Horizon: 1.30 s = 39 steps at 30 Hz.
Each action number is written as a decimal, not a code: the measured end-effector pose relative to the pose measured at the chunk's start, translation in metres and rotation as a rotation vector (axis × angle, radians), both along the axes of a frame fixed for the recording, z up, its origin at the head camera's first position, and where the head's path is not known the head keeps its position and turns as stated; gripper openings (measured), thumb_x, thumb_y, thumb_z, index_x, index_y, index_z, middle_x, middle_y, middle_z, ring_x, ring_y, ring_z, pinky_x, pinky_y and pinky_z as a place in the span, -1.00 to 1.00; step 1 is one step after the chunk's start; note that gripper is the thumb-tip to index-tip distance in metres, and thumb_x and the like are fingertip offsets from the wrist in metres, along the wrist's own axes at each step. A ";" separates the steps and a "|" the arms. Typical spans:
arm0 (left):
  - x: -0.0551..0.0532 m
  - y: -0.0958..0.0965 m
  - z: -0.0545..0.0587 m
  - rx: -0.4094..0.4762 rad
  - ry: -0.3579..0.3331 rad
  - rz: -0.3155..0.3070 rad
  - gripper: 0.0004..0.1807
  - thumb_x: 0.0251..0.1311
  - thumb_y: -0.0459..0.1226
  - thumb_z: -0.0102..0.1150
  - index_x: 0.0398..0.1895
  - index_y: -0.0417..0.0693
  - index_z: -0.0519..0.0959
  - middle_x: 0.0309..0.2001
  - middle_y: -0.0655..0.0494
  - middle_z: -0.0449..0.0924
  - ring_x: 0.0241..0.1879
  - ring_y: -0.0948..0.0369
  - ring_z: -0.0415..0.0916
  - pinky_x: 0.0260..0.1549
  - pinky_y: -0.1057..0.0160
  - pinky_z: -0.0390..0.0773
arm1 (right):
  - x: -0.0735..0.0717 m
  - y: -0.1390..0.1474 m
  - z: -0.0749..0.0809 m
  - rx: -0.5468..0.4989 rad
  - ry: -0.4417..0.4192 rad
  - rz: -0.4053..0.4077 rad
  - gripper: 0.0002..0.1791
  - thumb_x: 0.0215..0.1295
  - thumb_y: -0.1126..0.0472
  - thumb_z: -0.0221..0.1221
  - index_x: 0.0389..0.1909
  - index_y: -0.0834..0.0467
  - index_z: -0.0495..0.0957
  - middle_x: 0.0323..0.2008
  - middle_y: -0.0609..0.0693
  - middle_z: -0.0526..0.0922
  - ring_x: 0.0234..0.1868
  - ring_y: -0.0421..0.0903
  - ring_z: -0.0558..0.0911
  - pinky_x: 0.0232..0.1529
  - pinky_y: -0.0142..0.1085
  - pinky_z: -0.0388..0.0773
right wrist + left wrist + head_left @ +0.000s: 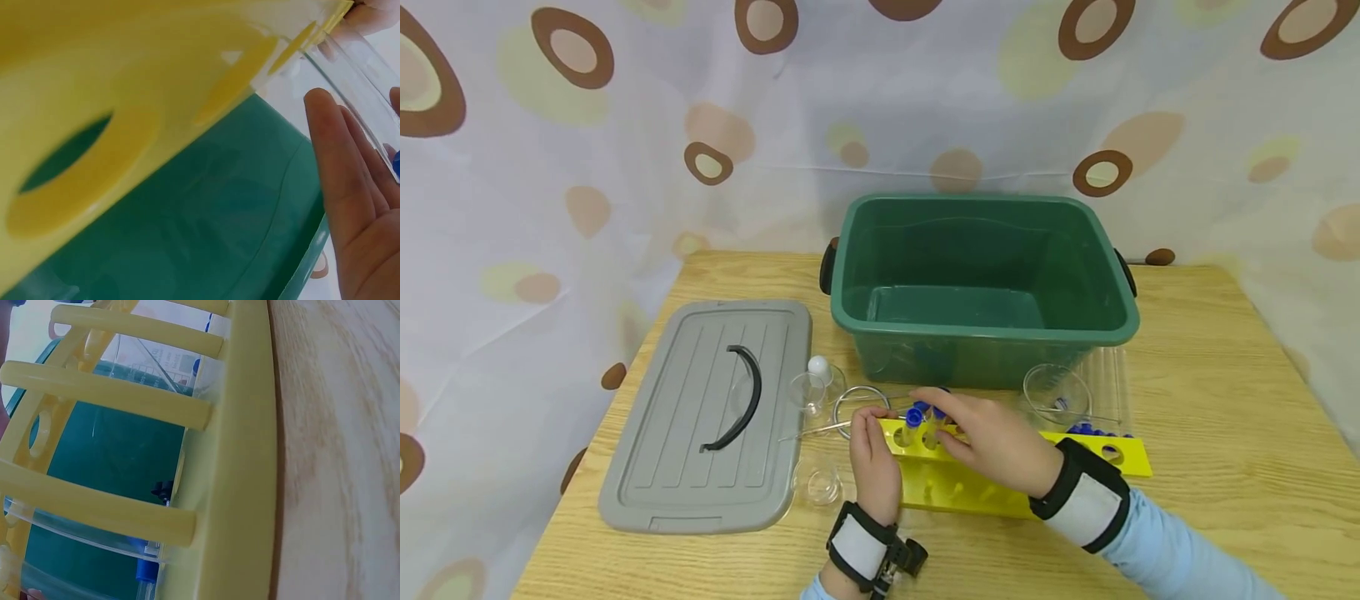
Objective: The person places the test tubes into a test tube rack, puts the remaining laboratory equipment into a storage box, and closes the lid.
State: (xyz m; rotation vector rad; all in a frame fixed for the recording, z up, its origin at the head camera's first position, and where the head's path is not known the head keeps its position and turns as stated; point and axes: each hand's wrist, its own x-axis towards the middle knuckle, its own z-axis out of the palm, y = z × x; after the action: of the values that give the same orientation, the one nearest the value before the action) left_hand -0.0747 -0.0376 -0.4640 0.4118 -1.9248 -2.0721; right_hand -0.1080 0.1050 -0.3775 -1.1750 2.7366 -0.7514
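A yellow test tube rack [970, 487] stands on the table in front of the green bin. My left hand [876, 471] holds its left end, fingers around the edge. Two clear test tubes with blue caps [913, 417] stand in holes at that end. Over the rack's top, my right hand [996, 437] pinches one blue-capped tube between thumb and fingers. In the right wrist view, the clear tube [350, 94] runs beside my right fingers [340, 156]. The left wrist view shows the rack's yellow pegs [106, 390] up close.
A green bin [970, 358] stands behind the rack. To the left lies a grey lid [700, 467] with a black handle. Clear beakers [820, 483], a metal ring [862, 392] and a glass dish [1056, 392] sit nearby. More blue caps [1097, 430] show behind the rack's right end.
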 end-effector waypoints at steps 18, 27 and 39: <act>-0.004 -0.003 0.001 -0.021 0.027 0.040 -0.72 0.47 -0.34 -0.44 -0.20 -0.29 0.34 -0.22 -0.08 0.46 -0.10 0.12 0.38 -0.01 0.20 0.30 | -0.028 0.148 0.044 -0.129 0.285 -0.518 -0.73 0.17 0.43 0.18 -0.08 0.29 0.55 -0.20 0.24 0.63 -0.22 -0.49 0.46 -0.33 -0.66 0.40; 0.001 -0.002 -0.001 -0.035 0.015 0.030 -0.72 0.47 -0.34 -0.43 -0.21 -0.31 0.34 -0.24 -0.08 0.45 -0.11 0.07 0.39 -0.06 0.24 0.32 | -0.067 0.220 -0.067 0.259 -0.293 -0.533 -0.67 0.29 0.20 0.10 -0.07 0.38 0.45 -0.37 0.19 0.61 -0.40 0.00 0.55 -0.39 -0.13 0.54; 0.001 0.002 -0.001 -0.039 0.027 0.028 -0.70 0.48 -0.32 -0.44 -0.21 -0.29 0.35 -0.23 -0.06 0.45 -0.12 0.13 0.39 -0.05 0.24 0.31 | -0.073 0.223 -0.084 0.228 -0.492 -0.712 -0.56 0.24 0.22 0.08 -0.09 0.49 0.21 -0.44 0.25 0.55 -0.52 -0.06 0.50 -0.51 -0.25 0.46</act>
State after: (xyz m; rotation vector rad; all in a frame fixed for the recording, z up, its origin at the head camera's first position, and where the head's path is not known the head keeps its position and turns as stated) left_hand -0.0734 -0.0358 -0.4648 0.3971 -1.9293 -2.0096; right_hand -0.1807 0.3277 -0.4616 0.0661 2.6621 -0.6292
